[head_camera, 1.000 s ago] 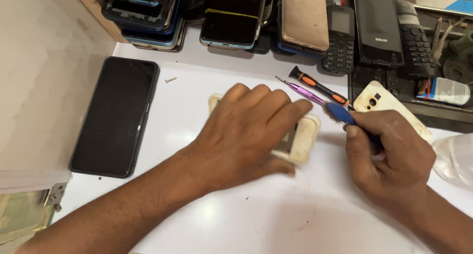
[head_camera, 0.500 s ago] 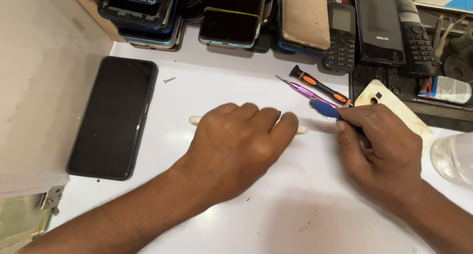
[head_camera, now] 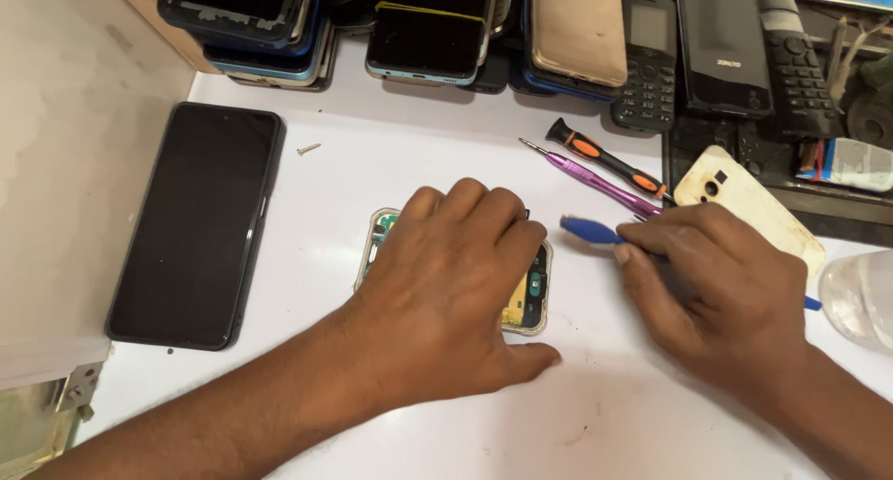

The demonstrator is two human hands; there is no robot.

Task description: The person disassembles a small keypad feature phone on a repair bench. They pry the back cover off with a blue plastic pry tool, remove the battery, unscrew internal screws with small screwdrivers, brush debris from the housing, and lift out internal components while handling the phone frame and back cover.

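My left hand [head_camera: 446, 289] lies palm-down over an opened phone [head_camera: 526, 300] on the white table, covering most of it. The phone's cream frame and part of its circuit board with a yellow patch show at the right edge, and a green corner shows at the upper left. My right hand [head_camera: 712, 289] grips a blue-headed brush tool [head_camera: 588, 232]. The blue head points left, a little above and to the right of the phone. The tool's blue tail sticks out past my wrist.
A black smartphone [head_camera: 191, 224] lies face up at the left, with a small loose screw [head_camera: 308, 149] near it. A purple screwdriver [head_camera: 595, 180], an orange-and-black screwdriver [head_camera: 605, 158] and a cream back cover [head_camera: 749, 206] lie at the right. Several phones [head_camera: 428, 38] are stacked along the back. A clear container [head_camera: 860, 299] sits at the far right.
The phone stood on its edge under my left hand half a second ago; now it lies flat, open side up. My right hand with the brush has stayed beside it.
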